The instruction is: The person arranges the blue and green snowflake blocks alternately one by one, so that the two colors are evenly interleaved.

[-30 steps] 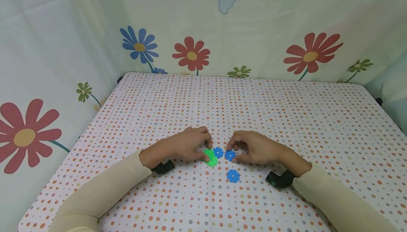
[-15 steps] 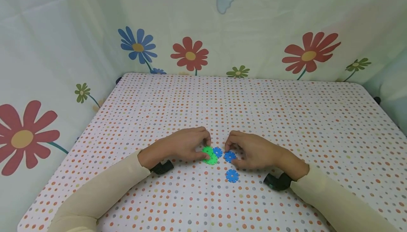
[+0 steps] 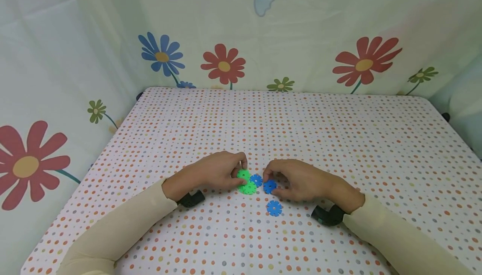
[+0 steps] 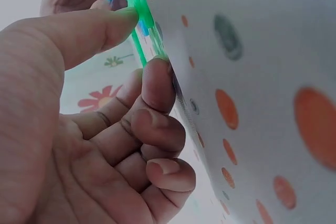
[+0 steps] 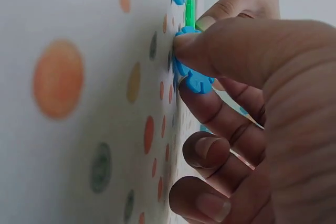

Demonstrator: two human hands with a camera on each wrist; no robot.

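Observation:
Two green notched plastic discs overlap on the table; the upper green disc (image 3: 243, 175) lies between the thumb and a finger of my left hand (image 3: 222, 170), which pinches it. The lower green disc (image 3: 249, 188) sits partly under the thumb side. In the left wrist view the thumb presses on a green disc (image 4: 137, 1) seen edge-on. My right hand (image 3: 303, 178) pinches a blue notched disc (image 3: 269, 186) by its edges, and the right wrist view shows thumb and finger on that blue disc (image 5: 198, 81). Another blue disc (image 3: 256, 180) lies between the hands, beside the green ones.
A third blue disc (image 3: 274, 208) lies flat nearer the front. White cloth with coloured dots covers the table (image 3: 286, 128). Black wrist devices (image 3: 329, 215) sit under both forearms. A flower-printed curtain (image 3: 301, 24) hangs behind and at the sides.
The upper green disc has slid away from the lower one with my left fingers, so they overlap less. My right hand stays at the blue disc, with its thumb and fingers shifted slightly.

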